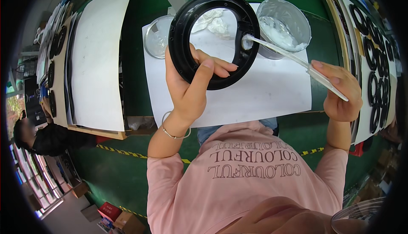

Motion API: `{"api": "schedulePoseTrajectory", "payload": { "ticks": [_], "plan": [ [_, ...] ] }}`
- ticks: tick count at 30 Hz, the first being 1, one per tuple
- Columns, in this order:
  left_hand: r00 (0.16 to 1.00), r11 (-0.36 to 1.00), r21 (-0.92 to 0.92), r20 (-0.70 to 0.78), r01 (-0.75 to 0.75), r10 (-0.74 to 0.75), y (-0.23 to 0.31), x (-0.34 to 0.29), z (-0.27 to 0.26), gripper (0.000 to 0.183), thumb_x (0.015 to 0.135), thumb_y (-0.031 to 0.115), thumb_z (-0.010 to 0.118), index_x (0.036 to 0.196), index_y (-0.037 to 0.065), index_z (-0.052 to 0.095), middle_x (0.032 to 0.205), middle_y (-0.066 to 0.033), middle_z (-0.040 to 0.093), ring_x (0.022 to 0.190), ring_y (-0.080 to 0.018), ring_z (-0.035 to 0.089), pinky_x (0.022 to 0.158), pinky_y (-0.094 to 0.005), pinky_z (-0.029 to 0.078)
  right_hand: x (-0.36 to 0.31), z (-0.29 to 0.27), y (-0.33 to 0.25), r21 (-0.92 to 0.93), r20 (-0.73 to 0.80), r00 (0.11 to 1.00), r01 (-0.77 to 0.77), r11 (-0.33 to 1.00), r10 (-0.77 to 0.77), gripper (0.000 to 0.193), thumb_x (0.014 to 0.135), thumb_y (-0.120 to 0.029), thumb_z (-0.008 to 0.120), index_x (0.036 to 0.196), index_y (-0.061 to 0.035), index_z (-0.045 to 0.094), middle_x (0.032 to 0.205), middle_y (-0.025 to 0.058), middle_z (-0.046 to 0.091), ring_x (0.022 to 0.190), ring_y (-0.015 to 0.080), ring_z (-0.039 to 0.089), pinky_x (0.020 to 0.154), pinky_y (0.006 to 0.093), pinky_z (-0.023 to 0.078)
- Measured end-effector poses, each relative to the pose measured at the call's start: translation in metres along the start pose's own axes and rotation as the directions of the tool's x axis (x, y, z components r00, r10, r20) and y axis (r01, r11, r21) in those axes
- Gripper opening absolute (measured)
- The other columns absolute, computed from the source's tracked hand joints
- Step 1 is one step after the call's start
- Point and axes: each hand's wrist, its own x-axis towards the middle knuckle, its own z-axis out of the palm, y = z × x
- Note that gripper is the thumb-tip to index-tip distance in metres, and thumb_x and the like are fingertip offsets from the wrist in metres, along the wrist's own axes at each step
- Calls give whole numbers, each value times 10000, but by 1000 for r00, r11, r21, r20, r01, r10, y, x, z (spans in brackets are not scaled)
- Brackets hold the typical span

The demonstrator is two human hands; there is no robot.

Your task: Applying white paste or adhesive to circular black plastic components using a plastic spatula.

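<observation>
My left hand (pixel 191 83) grips a black plastic ring (pixel 180 43) by its lower left part, fingers curled through the opening and thumb on the front. The ring is raised above the white sheet and faces me. Between the thumb and fingers of my right hand (pixel 342 87) is a white plastic stick (pixel 289 55), slanting up to the left. Its tip touches the wider inner part of the ring's right side, where a dab of white paste (pixel 246 43) sits. Behind the stick stands a clear tub (pixel 284 21) lined with film and partly filled with white paste.
A white paper sheet (pixel 263 94) covers the table's middle. On it lie a clear round lid (pixel 157 38) and crumpled white tissue (pixel 214 23). To the right, a board (pixel 361 64) carries several black rings; stacked boards (pixel 97 55) stand left. Another person (pixel 46 134) is at far left.
</observation>
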Motion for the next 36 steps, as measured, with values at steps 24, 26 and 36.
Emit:
{"api": "schedulePoseTrajectory", "payload": {
  "ticks": [24, 26, 36],
  "plan": [
    [973, 935, 269, 65, -231, 222, -12, -2, 4, 189, 831, -53, 416, 948, -28, 270, 689, -121, 557, 713, -209, 619, 642, -263, 472, -42, 46, -3, 451, -309, 737, -443, 775, 601, 251, 840, -55, 535, 1055, 41, 445, 954, 91, 569, 842, 95, 540, 761, 223, 417],
    [971, 934, 268, 61, -237, 229, -13, -2, 4, 188, 831, -53, 416, 946, -28, 269, 685, -119, 557, 713, -211, 619, 643, -261, 471, -40, 50, -3, 514, -294, 704, -454, 728, 647, 256, 844, -56, 527, 1064, 41, 441, 956, 94, 569, 842, 98, 547, 766, 223, 420],
    [986, 983, 100, -35, -157, 161, -16, -1, -1, 153, 839, -26, 408, 921, -15, 280, 646, -122, 551, 692, -256, 619, 666, -317, 482, -24, 52, 12, 918, -12, 341, -369, 146, 940, 337, 880, -162, 466, 1150, 33, 411, 984, 122, 562, 839, 188, 586, 674, 255, 483]
  ]
}}
